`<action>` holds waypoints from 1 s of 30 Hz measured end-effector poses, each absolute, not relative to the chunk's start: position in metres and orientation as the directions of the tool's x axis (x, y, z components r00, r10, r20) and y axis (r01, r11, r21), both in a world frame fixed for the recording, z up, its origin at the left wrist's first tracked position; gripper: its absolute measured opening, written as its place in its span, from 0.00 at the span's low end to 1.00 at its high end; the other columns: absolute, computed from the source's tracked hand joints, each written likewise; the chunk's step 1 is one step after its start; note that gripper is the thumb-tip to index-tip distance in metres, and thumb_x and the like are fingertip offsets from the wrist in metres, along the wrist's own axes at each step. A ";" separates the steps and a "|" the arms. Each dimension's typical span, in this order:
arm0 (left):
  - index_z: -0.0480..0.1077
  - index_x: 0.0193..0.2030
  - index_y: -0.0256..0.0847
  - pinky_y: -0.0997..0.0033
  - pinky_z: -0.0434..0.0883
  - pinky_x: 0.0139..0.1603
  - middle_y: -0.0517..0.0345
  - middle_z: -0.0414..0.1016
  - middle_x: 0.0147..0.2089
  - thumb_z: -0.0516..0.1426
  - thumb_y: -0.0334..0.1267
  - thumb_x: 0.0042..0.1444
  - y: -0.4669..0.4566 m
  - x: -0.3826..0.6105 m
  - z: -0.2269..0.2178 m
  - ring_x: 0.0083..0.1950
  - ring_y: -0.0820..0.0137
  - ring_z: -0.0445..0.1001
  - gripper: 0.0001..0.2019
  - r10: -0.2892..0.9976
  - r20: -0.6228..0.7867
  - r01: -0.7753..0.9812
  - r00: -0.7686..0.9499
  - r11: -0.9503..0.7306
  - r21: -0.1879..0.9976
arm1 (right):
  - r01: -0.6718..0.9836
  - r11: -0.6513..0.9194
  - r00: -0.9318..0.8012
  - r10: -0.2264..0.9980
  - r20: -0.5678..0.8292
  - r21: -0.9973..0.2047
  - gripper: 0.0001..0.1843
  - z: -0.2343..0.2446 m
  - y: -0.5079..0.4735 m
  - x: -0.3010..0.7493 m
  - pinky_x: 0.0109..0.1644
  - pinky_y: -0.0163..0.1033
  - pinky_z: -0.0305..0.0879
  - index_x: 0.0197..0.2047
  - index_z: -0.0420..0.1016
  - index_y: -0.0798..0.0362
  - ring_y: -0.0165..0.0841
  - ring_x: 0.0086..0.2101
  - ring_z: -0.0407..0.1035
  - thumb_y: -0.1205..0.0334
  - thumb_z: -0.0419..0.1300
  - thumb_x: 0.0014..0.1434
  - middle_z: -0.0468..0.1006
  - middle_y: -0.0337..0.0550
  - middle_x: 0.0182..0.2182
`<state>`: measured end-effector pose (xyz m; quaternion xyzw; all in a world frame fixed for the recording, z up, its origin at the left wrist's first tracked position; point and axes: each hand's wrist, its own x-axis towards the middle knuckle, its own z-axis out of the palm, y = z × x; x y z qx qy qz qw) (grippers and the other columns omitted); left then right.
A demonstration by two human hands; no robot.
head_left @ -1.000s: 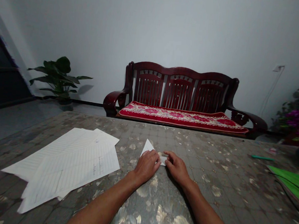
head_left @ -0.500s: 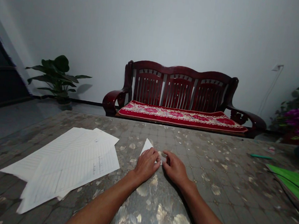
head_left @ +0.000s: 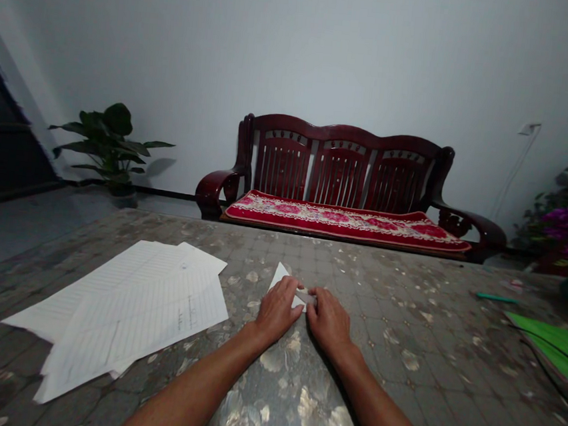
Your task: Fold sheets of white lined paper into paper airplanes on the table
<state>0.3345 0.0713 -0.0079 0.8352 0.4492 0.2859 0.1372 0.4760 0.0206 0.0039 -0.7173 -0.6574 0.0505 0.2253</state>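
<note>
A small piece of white folded paper (head_left: 279, 272) lies on the table between my hands. Its pointed corner sticks up past the back of my left hand (head_left: 277, 307), and another part shows in the gap between my fingers. My left hand presses on the paper's left portion with bent fingers, thumb toward the middle. At the right end, my right hand (head_left: 330, 318) pinches the paper's edge between thumb and fingers. Much of the paper is hidden under the hands, so its exact folds cannot be made out.
Several lined sheets of paper (head_left: 144, 313) lie overlapping on the table (head_left: 403, 331) at left. A green pen (head_left: 497, 298) and a green booklet (head_left: 550, 346) with dark cords lie at right. Beyond stands a dark red wooden bench (head_left: 341, 165), with a potted plant (head_left: 114, 143) to its left.
My right hand has closed in on the paper's right end, its fingers now touching it. My left hand has shifted slightly, and more of the paper shows between the hands.
</note>
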 end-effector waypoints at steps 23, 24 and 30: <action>0.70 0.39 0.43 0.62 0.63 0.52 0.57 0.72 0.45 0.59 0.33 0.58 0.066 0.332 -0.010 0.50 0.62 0.67 0.03 0.814 0.358 0.746 0.457 -0.570 0.345 | 0.935 0.126 -0.020 0.952 0.305 -0.332 0.11 -0.002 0.014 0.482 0.46 0.35 0.59 0.40 0.76 0.49 0.35 0.42 0.67 0.69 0.54 0.61 0.74 0.43 0.38; 0.70 0.39 0.43 0.62 0.63 0.53 0.56 0.72 0.45 0.60 0.34 0.58 0.066 0.332 -0.009 0.51 0.61 0.67 0.03 0.821 0.361 0.751 0.442 -0.559 0.352 | 0.936 0.123 -0.019 0.953 0.302 -0.329 0.11 -0.002 0.014 0.482 0.46 0.36 0.59 0.40 0.77 0.49 0.36 0.43 0.67 0.69 0.54 0.61 0.74 0.43 0.38; 0.70 0.42 0.42 0.63 0.65 0.54 0.56 0.73 0.46 0.59 0.33 0.59 0.065 0.326 -0.004 0.53 0.63 0.69 0.05 0.837 0.318 0.734 0.446 -0.545 0.405 | 0.940 0.112 -0.020 0.961 0.274 -0.322 0.11 0.001 0.013 0.482 0.46 0.36 0.60 0.41 0.79 0.48 0.36 0.43 0.68 0.68 0.56 0.61 0.75 0.44 0.38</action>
